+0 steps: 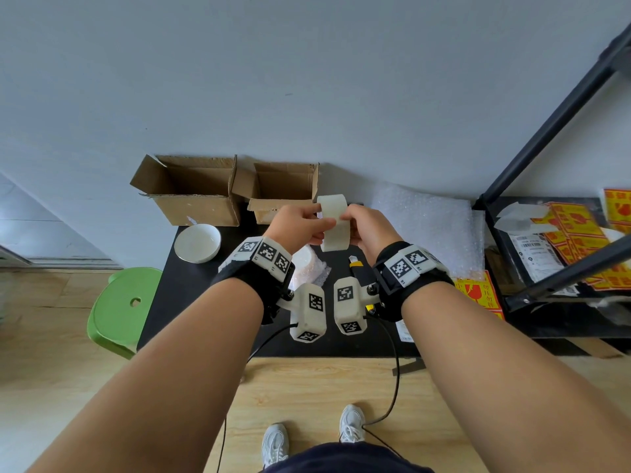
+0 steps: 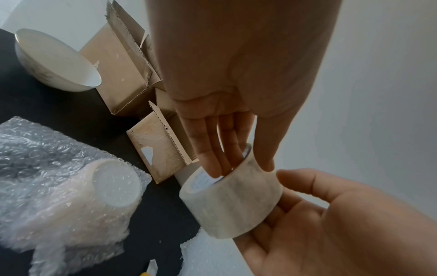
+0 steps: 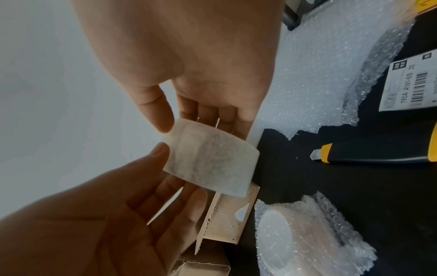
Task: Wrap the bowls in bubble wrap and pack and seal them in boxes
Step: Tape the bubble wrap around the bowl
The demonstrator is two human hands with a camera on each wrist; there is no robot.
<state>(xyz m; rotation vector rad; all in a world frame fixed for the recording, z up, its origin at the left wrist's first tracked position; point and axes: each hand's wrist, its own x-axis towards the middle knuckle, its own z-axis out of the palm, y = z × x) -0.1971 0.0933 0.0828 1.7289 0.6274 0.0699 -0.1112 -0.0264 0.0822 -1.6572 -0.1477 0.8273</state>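
Both hands hold a roll of clear packing tape [image 1: 334,222] in the air above the black table [image 1: 184,302]. My left hand [image 2: 241,168] has its fingers [image 2: 220,149] inside the roll's core and its thumb on the outer face. My right hand [image 3: 189,123] grips the roll [image 3: 212,158] from the other side, thumb on the outer face. A bowl wrapped in bubble wrap [image 1: 309,264] lies on the table under the hands. A bare white bowl [image 1: 197,243] stands at the table's left. Two open cardboard boxes [image 1: 191,192] [image 1: 283,189] stand at the back against the wall.
Bubble wrap sheets [image 1: 426,227] are stacked at the back right. A yellow and black utility knife [image 3: 378,155] lies right of the wrapped bowl. A green stool [image 1: 119,308] stands left of the table. A black shelf frame [image 1: 546,206] with yellow stickers [image 1: 577,227] stands on the right.
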